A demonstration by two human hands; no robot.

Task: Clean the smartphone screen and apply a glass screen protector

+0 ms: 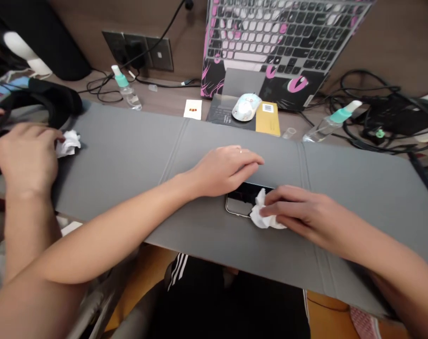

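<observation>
A smartphone (239, 206) with a dark, shiny face lies flat on the grey desk mat (207, 235). Crumpled white tissue (261, 219) is pinched in the fingers of my right hand (298, 209) and pressed on the phone's right part, which hand and tissue cover. My left hand (228, 169), a ring on one finger, lies along the phone's far left edge. Its fingers stretch to the right and hold nothing; whether it touches the phone I cannot tell.
Another person's hand (28, 155) is at the left beside crumpled tissue (69, 143). Behind the mat are two spray bottles (127, 92) (332, 123), a mouse (246, 107), a yellow card (268, 120) and a propped laptop (270, 47). Cables (369, 103) tangle at the right.
</observation>
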